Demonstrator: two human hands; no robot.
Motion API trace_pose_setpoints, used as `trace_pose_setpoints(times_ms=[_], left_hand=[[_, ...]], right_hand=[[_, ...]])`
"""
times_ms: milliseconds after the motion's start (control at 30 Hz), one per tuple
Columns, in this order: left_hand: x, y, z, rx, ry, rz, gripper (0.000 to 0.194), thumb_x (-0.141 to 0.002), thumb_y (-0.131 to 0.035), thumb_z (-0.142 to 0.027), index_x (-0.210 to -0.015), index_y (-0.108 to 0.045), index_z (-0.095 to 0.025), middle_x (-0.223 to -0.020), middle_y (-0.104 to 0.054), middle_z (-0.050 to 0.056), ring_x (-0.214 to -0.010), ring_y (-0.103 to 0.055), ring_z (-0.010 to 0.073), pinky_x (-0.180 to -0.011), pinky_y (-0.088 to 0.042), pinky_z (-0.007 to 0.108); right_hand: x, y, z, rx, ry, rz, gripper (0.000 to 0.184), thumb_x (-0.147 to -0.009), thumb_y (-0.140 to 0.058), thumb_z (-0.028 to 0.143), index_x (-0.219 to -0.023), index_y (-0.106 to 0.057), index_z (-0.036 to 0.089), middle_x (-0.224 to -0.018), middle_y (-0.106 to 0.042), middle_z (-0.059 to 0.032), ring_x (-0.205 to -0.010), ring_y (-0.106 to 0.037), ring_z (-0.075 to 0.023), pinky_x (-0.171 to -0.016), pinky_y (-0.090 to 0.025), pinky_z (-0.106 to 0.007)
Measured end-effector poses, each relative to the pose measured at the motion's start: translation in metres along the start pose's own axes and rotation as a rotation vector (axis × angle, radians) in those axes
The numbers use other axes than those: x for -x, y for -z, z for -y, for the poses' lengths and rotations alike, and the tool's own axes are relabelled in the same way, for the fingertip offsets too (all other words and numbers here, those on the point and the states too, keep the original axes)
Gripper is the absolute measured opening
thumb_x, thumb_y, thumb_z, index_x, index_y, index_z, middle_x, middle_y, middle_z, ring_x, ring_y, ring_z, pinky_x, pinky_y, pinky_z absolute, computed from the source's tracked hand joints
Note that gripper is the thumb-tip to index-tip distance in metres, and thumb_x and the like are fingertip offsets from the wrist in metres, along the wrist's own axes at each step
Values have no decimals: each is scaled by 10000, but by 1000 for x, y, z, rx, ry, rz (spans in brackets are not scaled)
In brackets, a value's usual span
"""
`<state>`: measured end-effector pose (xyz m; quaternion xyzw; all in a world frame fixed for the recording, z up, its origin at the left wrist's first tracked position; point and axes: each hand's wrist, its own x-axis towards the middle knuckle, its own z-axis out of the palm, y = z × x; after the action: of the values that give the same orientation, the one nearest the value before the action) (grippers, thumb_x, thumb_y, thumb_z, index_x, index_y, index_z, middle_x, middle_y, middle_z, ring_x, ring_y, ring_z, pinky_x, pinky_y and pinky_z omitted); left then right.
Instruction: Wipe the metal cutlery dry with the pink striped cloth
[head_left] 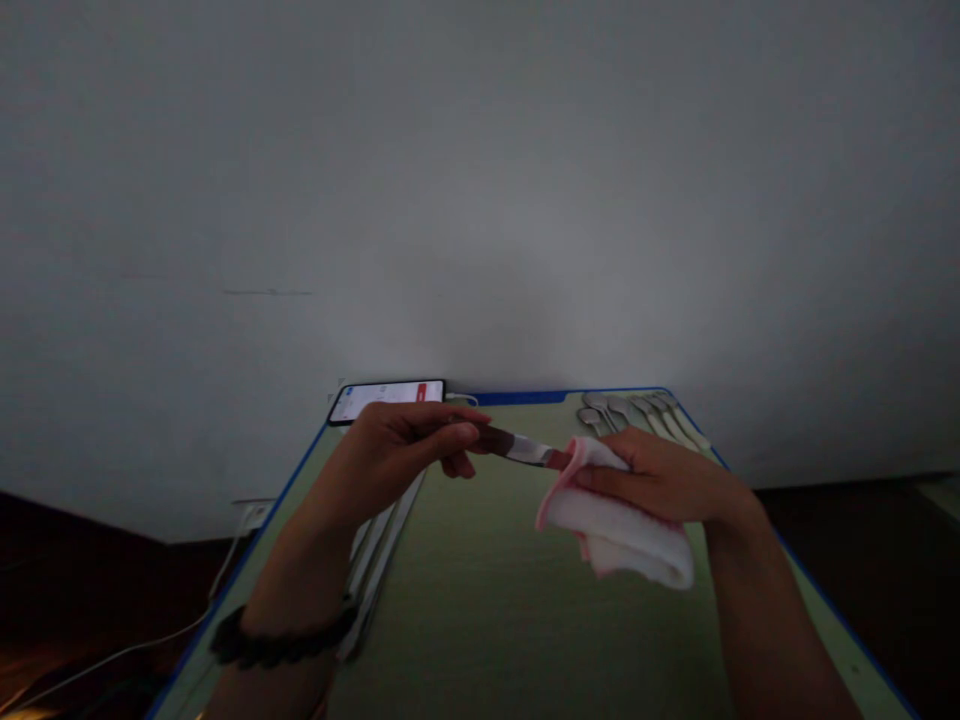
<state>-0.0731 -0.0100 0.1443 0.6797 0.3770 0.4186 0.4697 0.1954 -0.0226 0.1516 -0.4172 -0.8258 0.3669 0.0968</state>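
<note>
My left hand (405, 445) is closed, its thumb and fingers pinching one end of a shiny, flat table knife (525, 449) above the table. The knife slants slightly down to the right, and its other end goes into a folded white cloth (630, 530) with pink edging. My right hand (660, 475) grips this cloth, thumb on top, around that end of the knife. The covered tip cannot be seen. Several spoons (619, 408) lie side by side beyond my right hand. Under my left forearm, several long flat metal pieces of cutlery (382, 545) lie in a row, partly hidden.
The light green table (517, 610) has a blue edge and stands against a pale wall (480, 200). At its back left lies a lit phone (390, 395) with a white cable (463, 397) plugged in. Another white cable (150, 640) hangs from a wall socket (256, 516) on the left.
</note>
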Motion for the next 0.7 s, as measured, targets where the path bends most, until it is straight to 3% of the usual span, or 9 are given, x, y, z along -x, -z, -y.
trace_pose_setpoints(times_ms=[700], left_hand=[[0, 1, -2, -30, 11, 11, 152, -800, -626, -189, -916, -724, -200, -657, -728, -8, -530, -635, 84, -546, -532, 163]], right_hand=[[1, 0, 0, -11, 1, 13, 402, -880, -409, 495, -809, -605, 151, -635, -578, 6, -525, -492, -80, -450, -341, -177]])
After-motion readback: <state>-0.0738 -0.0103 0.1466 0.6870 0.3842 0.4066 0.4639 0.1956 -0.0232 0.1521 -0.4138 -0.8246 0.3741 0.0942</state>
